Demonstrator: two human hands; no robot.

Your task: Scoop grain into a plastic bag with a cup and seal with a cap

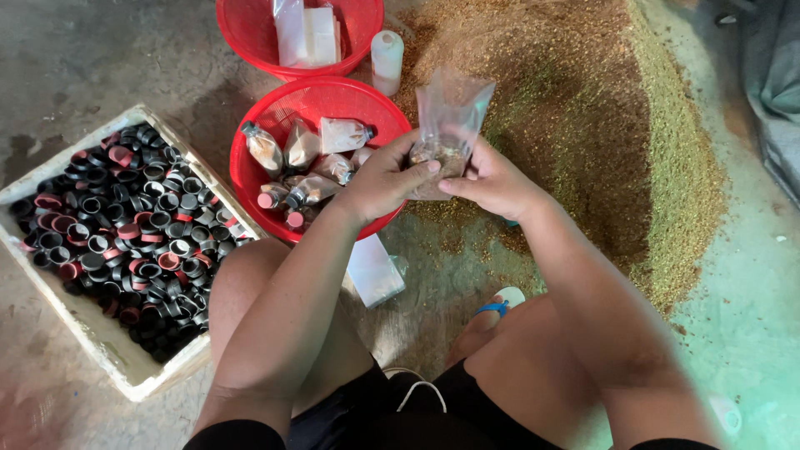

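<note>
Holding a clear plastic bag (447,125) upright above the near rim of the red basket (250,171), both hands clamped on its lower part.

Crumpled and see-through, the bag carries a small brownish fill at its bottom, its open top flaring upward. Beside the basket's right edge, the left hand (385,179) wraps the bag's left side, thumb pressed across its front; the right hand (493,179) pinches the opposite side, fingertips close together. Both forearms reach forward over bent knees.

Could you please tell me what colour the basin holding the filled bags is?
The basin is red, seen in the head view.
</note>
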